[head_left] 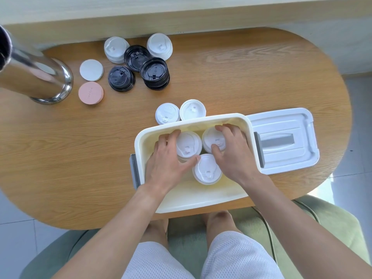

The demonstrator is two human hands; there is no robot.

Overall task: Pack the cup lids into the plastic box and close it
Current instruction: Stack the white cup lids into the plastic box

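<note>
A cream plastic box (201, 196) stands open at the table's near edge with three stacks of white cup lids inside. My left hand (169, 158) grips the back-left stack (188, 144), fingers and thumb curled round it. My right hand (231, 150) grips the back-right stack (213, 138). A third white stack (207, 169) sits in front, between my hands. The box's white lid (281, 139) lies flat on the table just right of the box.
Two white lid stacks (180, 113) stand just behind the box. At the back left are more white stacks (115, 49), black stacks (155, 74), a white disc (91, 69) and a pink disc (91, 93). A steel column (36, 75) rises at far left.
</note>
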